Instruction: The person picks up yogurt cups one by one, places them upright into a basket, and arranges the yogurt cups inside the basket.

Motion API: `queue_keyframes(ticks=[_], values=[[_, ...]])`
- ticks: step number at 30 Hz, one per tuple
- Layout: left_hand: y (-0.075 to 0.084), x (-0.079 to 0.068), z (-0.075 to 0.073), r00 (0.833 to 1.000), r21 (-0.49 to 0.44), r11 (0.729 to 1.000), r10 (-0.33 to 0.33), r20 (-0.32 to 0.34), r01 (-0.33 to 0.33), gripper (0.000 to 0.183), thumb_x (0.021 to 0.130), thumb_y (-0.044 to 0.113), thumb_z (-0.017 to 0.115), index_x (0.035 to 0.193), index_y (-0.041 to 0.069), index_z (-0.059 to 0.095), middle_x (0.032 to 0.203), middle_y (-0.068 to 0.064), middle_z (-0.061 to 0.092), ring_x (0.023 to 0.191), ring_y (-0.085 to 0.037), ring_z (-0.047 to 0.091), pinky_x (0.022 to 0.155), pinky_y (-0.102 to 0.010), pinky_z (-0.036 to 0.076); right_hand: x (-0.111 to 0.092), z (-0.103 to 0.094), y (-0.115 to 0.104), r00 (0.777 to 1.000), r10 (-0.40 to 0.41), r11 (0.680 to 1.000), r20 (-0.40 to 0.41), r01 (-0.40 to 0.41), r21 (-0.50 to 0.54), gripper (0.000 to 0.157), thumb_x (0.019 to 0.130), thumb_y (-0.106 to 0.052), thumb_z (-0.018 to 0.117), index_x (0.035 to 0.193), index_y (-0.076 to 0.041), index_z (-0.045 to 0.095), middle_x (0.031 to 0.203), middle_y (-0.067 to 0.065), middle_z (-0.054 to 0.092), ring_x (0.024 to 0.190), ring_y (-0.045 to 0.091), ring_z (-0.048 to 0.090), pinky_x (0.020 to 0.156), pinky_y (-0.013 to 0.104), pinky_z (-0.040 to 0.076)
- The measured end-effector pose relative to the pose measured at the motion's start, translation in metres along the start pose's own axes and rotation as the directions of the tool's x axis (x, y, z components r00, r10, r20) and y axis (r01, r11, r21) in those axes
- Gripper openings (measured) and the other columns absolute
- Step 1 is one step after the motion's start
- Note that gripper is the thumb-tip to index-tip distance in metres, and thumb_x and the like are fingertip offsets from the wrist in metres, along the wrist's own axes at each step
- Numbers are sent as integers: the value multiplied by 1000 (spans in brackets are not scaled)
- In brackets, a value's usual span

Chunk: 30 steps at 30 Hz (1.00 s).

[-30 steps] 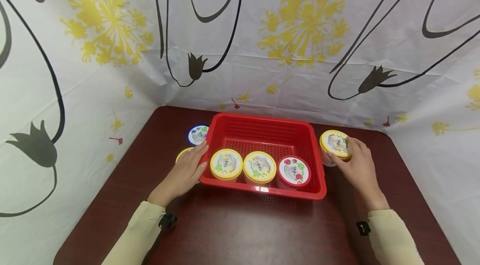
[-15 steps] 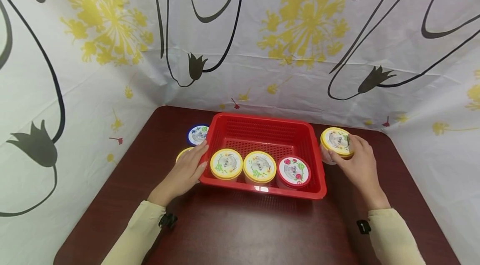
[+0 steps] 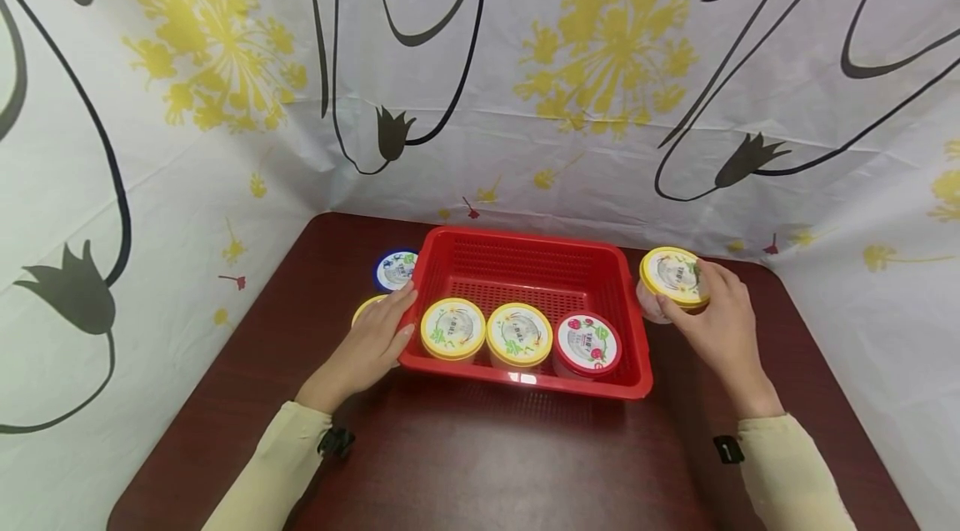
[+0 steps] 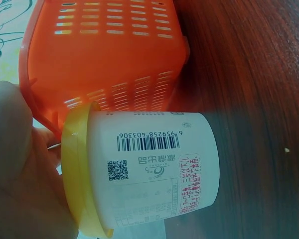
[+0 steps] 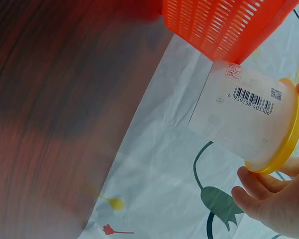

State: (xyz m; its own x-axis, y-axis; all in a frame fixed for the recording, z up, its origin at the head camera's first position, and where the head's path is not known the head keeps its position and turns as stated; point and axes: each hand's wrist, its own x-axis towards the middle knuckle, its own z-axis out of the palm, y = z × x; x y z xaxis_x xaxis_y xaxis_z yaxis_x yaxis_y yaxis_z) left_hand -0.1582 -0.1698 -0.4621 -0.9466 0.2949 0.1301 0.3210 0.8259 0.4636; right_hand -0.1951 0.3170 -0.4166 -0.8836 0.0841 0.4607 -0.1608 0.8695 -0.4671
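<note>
My right hand (image 3: 722, 323) holds a white tub (image 5: 234, 109) with a yellow lid (image 3: 672, 274) by its lid, just outside the right wall of the red plastic basket (image 3: 525, 243). Thumb and fingers sit on opposite sides of that lid. The left hand (image 3: 367, 339) rests on the basket's left rim, its fingers fairly straight. Below it stands another yellow-lidded tub (image 4: 149, 169), outside the basket and partly hidden by the hand in the head view. Along the basket's front side are two yellow-lidded tubs, one (image 3: 453, 329) and another (image 3: 519, 335), plus a red-lidded tub (image 3: 588, 344).
A blue-lidded tub (image 3: 395, 270) stands behind the left hand, beside the basket. The basket sits on a dark reddish-brown table (image 3: 480, 464). Patterned white cloth (image 3: 480, 81) encloses the back and sides.
My right hand has lifted its yellow-lidded tub slightly, and the tub has tilted a little. The left hand, the basket and the tubs in it have stayed put.
</note>
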Motion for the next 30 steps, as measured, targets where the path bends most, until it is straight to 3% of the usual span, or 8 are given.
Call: queue_keyframes(ticks=[30], values=[[2, -1, -2, 1000, -3, 1000, 5, -9, -5, 71, 97, 35, 58, 158, 23, 24, 166, 3, 23, 151, -27, 29, 117, -56, 36, 4, -20, -19, 998, -27, 999, -58, 30, 39, 77, 77, -24, 80, 143, 1, 48, 141, 29, 49, 124, 47, 43, 98, 65, 38]])
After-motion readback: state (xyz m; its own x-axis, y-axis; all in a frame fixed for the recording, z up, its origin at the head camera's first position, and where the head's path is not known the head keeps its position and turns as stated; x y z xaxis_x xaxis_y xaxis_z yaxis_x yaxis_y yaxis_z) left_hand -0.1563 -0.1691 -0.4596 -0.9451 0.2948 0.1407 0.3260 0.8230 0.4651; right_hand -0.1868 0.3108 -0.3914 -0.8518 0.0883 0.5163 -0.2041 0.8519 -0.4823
